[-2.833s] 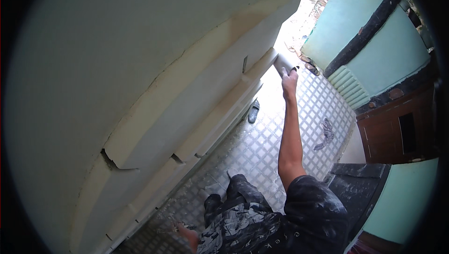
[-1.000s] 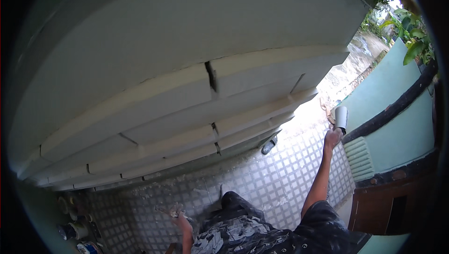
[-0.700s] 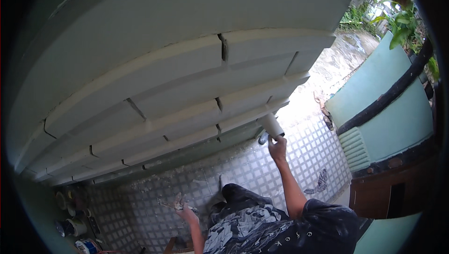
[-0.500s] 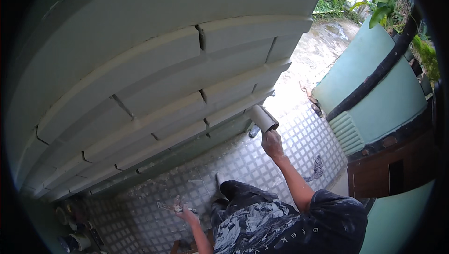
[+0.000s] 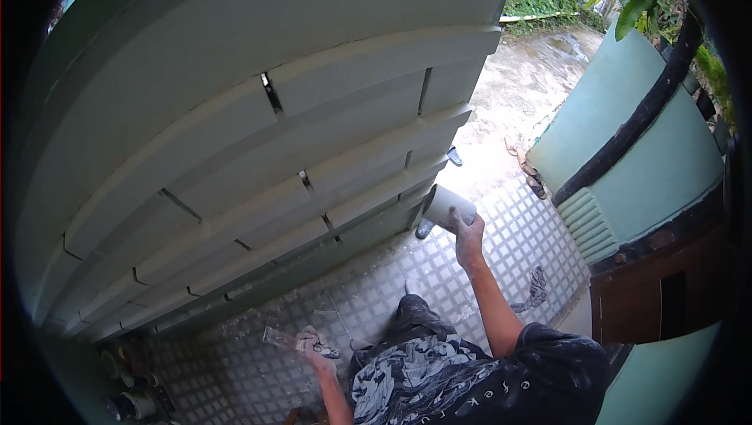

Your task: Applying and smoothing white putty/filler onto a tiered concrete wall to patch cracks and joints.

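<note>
**Right hand (image 5: pixel 469 242) grips a pale tube (image 5: pixel 450 207) out front**

The fingers wrap the tube's near end, the arm reaching forward above the tiled floor (image 5: pixel 521 237). The left hand (image 5: pixel 316 356) sits lower, elbow bent, closed on a pale object (image 5: pixel 280 339) too blurred to name. Left of the right hand stands a grooved wall (image 5: pixel 345 139); a sandal (image 5: pixel 424 228) lies nearby, a crumpled cloth (image 5: pixel 536 287) to its right.

Black short-sleeved shirt (image 5: pixel 552 370), grey print (image 5: pixel 399 370); dark trousers (image 5: pixel 424 315).
</note>
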A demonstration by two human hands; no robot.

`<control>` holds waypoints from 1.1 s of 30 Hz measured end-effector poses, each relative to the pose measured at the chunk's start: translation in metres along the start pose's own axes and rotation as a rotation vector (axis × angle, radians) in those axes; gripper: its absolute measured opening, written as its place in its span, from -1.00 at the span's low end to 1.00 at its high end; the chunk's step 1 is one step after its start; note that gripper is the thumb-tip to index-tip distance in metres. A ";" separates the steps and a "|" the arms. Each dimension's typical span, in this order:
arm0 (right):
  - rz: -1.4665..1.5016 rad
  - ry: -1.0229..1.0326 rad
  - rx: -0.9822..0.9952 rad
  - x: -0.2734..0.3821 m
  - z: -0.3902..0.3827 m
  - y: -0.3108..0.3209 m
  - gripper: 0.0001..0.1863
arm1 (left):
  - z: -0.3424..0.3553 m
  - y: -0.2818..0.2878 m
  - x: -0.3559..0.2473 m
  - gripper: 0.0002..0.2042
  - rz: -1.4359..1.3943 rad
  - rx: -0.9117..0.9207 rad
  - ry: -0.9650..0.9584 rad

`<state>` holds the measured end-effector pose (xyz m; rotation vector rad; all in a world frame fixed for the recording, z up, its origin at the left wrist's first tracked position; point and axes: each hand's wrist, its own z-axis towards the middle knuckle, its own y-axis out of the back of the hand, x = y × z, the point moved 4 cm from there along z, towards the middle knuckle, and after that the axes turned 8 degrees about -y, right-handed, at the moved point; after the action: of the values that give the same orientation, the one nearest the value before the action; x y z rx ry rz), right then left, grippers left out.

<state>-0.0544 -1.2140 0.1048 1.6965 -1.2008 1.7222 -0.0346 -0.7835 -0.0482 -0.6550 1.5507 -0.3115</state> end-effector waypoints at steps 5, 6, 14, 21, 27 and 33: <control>-0.228 -0.088 0.277 0.015 0.027 -0.010 -0.67 | 0.000 -0.192 -0.004 -0.81 0.136 0.393 0.058; -0.236 -0.085 0.340 0.021 0.031 -0.012 -0.68 | 0.004 -0.225 0.002 -0.75 0.177 0.499 -0.023; -0.432 -0.071 0.614 0.030 0.082 0.013 -0.65 | -0.011 -0.390 0.059 -0.56 0.520 0.559 0.129; -0.684 0.305 0.632 0.062 0.126 0.034 -0.65 | 0.000 -0.413 0.097 -0.60 0.473 0.269 0.376; -0.750 0.532 0.595 0.062 0.141 0.033 -0.80 | -0.003 -0.406 0.109 -0.72 0.139 0.223 0.747; -0.645 0.210 0.483 0.062 0.128 0.021 -0.86 | 0.005 -0.404 0.097 -0.78 0.449 0.372 0.489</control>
<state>-0.0074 -1.3449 0.1418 1.8209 -0.0977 1.7686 0.0597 -1.1602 0.1011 0.0797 1.9831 -0.4231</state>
